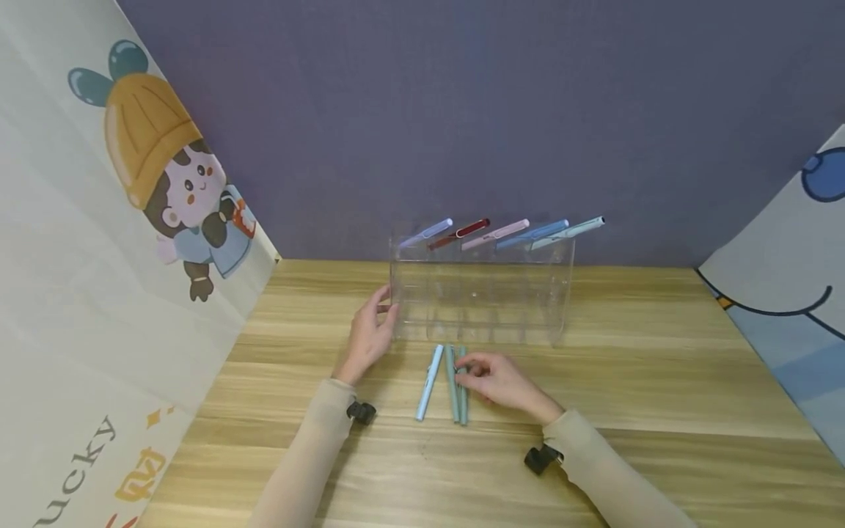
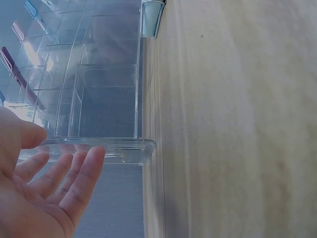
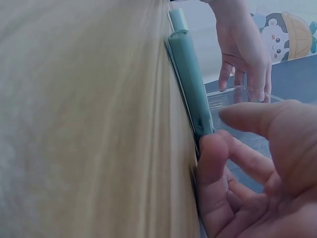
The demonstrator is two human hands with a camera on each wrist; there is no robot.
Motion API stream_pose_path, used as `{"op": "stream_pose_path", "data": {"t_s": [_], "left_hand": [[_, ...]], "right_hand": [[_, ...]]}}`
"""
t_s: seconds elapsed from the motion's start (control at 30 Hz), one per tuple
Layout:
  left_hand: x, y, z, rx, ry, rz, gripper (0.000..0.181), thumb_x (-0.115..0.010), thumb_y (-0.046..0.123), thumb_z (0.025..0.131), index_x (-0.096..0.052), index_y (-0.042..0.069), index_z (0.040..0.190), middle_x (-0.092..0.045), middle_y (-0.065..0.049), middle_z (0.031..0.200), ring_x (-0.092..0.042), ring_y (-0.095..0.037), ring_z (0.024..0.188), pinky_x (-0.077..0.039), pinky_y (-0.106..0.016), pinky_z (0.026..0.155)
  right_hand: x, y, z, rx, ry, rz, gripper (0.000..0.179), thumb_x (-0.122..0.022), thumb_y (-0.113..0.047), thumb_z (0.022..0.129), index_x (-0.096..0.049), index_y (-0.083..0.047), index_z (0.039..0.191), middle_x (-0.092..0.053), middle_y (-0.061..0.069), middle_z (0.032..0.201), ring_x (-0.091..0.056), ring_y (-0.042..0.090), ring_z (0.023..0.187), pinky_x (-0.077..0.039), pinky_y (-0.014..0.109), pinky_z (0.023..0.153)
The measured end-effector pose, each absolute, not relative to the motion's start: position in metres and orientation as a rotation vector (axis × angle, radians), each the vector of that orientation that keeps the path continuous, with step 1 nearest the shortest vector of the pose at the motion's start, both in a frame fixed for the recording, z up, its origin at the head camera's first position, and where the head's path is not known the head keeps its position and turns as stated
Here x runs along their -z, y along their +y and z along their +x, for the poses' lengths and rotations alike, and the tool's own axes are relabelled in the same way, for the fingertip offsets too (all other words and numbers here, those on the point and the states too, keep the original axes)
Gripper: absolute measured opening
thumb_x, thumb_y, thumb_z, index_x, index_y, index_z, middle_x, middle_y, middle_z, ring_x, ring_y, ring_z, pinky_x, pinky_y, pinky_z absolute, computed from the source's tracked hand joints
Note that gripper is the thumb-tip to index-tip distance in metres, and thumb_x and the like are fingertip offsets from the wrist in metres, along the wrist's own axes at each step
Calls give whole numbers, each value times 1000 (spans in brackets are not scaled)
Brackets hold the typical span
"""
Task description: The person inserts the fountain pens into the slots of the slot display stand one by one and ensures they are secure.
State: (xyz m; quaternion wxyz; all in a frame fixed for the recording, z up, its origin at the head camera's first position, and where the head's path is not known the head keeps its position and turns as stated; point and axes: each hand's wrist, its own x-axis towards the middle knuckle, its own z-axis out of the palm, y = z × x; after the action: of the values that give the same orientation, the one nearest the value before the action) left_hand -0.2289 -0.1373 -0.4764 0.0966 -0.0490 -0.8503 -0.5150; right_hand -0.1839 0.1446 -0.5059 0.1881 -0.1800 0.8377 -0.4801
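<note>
My left hand [image 1: 371,334] is at the left end of a clear plastic pen rack [image 2: 99,153], its fingers extended along the end wall and the thumb near the edge. Close in front of the rack, my right hand [image 1: 498,380] bends over the rightmost green pen [image 1: 463,407]. In the right wrist view its fingertips [image 3: 215,146] are right at the pen's near end, while the thumb stands apart from them. Another green pen [image 1: 452,389] lies alongside on the table. A light blue pen [image 1: 430,383] is to their left, slightly slanted.
Along the rack's top row lean a lavender pen [image 1: 428,232], a dark red pen [image 1: 460,234], a pink pen [image 1: 496,235], a blue pen [image 1: 533,233] and a pale aqua pen [image 1: 568,232]. A grey-blue partition [image 1: 475,110] rises behind the wooden table [image 1: 647,367].
</note>
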Motion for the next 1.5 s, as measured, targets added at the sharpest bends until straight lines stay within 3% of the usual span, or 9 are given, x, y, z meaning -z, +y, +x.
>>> {"op": "stream_pose_path", "data": {"t_s": [0.2,0.37,0.47,0.57,0.77,0.93,1.13,1.3,1.5], "left_hand": [[475,-137,-229,1476,-2519,-160,47,-59,15,109,-51,5,154,-59,-21,153,-67,-40,127,-63,-52,102],[474,-137,-228,1473,-2513,-163,47,-59,15,109,-52,4,154,-60,-22,152,-68,-40,126,-63,-51,102],[475,-137,-227,1479,-2508,-166,47,-59,14,109,-51,4,154,-59,-23,152,-67,-40,126,-63,-51,102],[476,-138,-227,1486,-2507,-171,47,-59,14,109,-51,5,154,-59,-21,152,-67,-39,126,-63,-50,102],[476,-138,-227,1481,-2512,-161,46,-59,12,108,-52,6,154,-61,-19,151,-67,-38,126,-64,-49,102],[476,-138,-228,1472,-2511,-159,47,-60,13,108,-52,6,154,-61,-18,151,-68,-38,126,-64,-50,100],[476,-135,-228,1475,-2516,-157,47,-58,15,109,-51,4,154,-60,-20,152,-67,-38,127,-64,-49,102],[476,-136,-227,1487,-2513,-159,47,-58,14,109,-50,5,155,-59,-20,153,-67,-38,127,-64,-48,101],[475,-138,-226,1497,-2518,-166,48,-58,14,109,-50,6,155,-59,-20,153,-66,-39,128,-63,-49,103]], "right_hand": [[505,146,-184,1302,2435,-520,31,-79,-26,96,-71,-9,121,-66,-1,76,-52,11,60,-43,21,54],[503,149,-185,1273,2440,-440,72,-83,-18,89,-51,-5,152,-67,0,76,-56,13,62,-47,24,57],[502,150,-185,1253,2418,-426,83,-82,-11,85,-44,-5,158,-66,1,74,-56,14,61,-49,25,56],[501,151,-185,1230,2406,-415,71,-82,-9,85,-54,-6,150,-64,1,71,-54,14,58,-47,24,53],[501,150,-184,1181,2465,-393,46,-84,-27,91,-70,-13,132,-60,-1,68,-48,12,54,-41,22,48],[499,149,-183,1158,2492,-352,39,-81,-24,91,-70,-13,127,-59,1,70,-47,12,54,-40,22,49],[495,152,-182,1050,2615,-244,32,-79,-24,85,-68,-16,113,-53,-1,65,-42,12,51,-36,23,46],[498,152,-183,1046,2647,-268,25,-81,-35,91,-68,-18,103,-53,-4,61,-43,11,50,-36,24,46],[500,153,-185,1049,2665,-283,19,-79,-34,94,-69,-19,97,-55,-4,61,-44,10,50,-35,23,45]]}}
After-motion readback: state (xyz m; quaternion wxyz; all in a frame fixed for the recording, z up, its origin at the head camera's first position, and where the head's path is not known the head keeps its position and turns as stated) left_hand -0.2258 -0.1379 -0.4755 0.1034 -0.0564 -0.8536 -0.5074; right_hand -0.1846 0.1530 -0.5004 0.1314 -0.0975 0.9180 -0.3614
